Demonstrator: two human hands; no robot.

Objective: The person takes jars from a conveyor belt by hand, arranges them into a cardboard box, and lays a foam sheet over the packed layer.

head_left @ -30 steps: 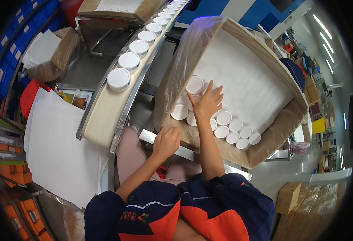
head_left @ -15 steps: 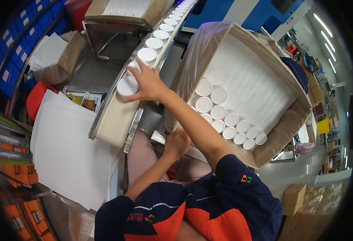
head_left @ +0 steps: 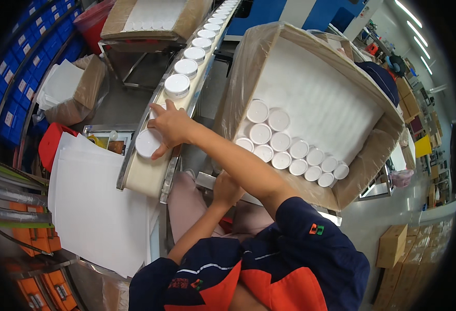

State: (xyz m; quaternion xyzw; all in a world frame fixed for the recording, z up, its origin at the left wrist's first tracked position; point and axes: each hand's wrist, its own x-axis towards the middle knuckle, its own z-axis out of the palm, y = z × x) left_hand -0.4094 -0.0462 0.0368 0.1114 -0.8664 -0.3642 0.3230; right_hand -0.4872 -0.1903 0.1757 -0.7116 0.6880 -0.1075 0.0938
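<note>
My right hand (head_left: 172,127) reaches across to the conveyor belt (head_left: 144,179). Its thumb and fingers curve round two round white jars, the nearer jar (head_left: 149,143) and one behind it, partly covered by the fingers (head_left: 158,110). Both stand on the belt near its end. Farther up, another white jar (head_left: 177,85) leads a line of several more. My left hand (head_left: 228,189) is curled low beside the near edge of the plastic-lined carton (head_left: 337,199), partly behind my right forearm; what it grips, if anything, is hidden.
Inside the carton, several white jars (head_left: 281,141) stand in rows along the near side on a white sheet. White sheets (head_left: 98,207) are stacked left of the belt. Another carton (head_left: 186,20) sits on a metal stand beyond. Blue bins (head_left: 10,98) line the far left.
My right hand and the two jars have come down the belt towards me and to the left. The jars behind have advanced too. My left hand stays low by the carton.
</note>
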